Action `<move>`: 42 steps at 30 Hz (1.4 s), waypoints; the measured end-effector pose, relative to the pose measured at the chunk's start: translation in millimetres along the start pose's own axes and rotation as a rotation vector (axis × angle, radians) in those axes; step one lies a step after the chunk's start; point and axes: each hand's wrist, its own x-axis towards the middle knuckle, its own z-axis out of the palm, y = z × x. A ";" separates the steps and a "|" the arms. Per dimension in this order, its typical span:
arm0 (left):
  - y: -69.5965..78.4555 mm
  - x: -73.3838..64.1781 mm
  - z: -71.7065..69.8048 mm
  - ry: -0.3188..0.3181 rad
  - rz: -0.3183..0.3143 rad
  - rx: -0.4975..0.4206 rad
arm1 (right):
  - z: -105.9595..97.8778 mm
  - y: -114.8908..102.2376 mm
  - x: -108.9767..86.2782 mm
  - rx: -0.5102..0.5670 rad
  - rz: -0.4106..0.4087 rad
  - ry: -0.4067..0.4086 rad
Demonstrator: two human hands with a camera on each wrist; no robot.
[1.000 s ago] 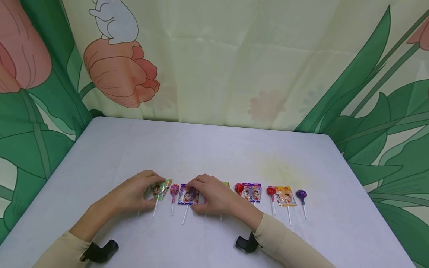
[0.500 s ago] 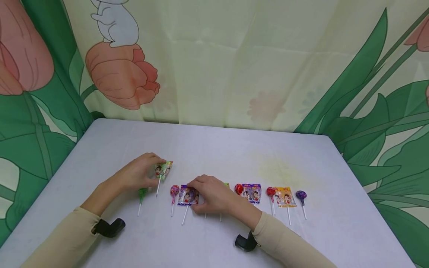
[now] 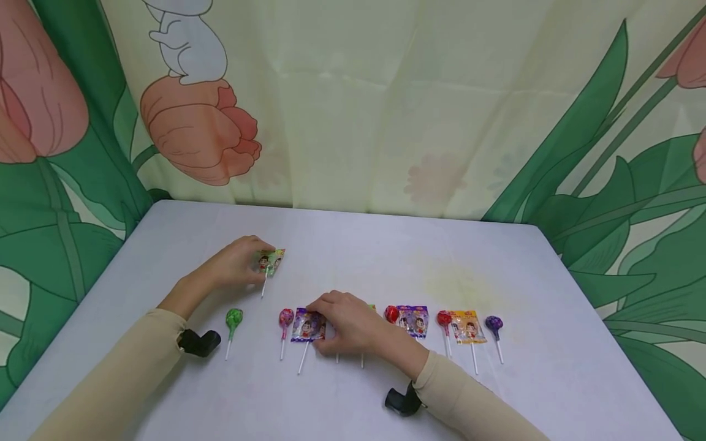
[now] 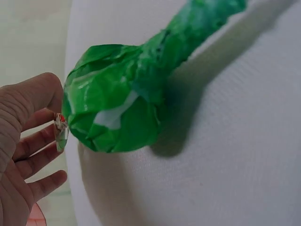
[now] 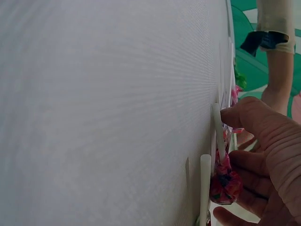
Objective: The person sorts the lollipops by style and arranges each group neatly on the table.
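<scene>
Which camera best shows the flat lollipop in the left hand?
The head view: the flat lollipop shows its printed front and stick. Left wrist: only a sliver, edge-on. Right wrist: I can't make it out.

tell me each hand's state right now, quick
Left hand: holding the green packet.
Right hand: at a purple packet; whether gripping it can't be told.

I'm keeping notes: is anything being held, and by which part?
The left grip holds the green-packet lollipop by the left side of its wrapper. The right grip is at the nearest purple packet; whether it pinches that cannot be told.
</scene>
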 end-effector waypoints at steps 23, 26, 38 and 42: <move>-11.7 4.8 6.8 -0.008 -0.007 -0.063 | 4.1 0.2 0.6 -0.021 -0.014 0.029; -12.6 5.0 8.2 0.006 -0.009 -0.070 | 4.2 -0.3 1.8 -0.047 -0.014 0.032; -10.7 4.3 5.3 0.012 -0.011 -0.063 | 1.2 -4.7 8.8 -0.093 -0.021 0.049; -9.2 4.9 4.3 0.003 -0.008 -0.064 | 1.9 -2.7 10.8 -0.064 -0.021 0.056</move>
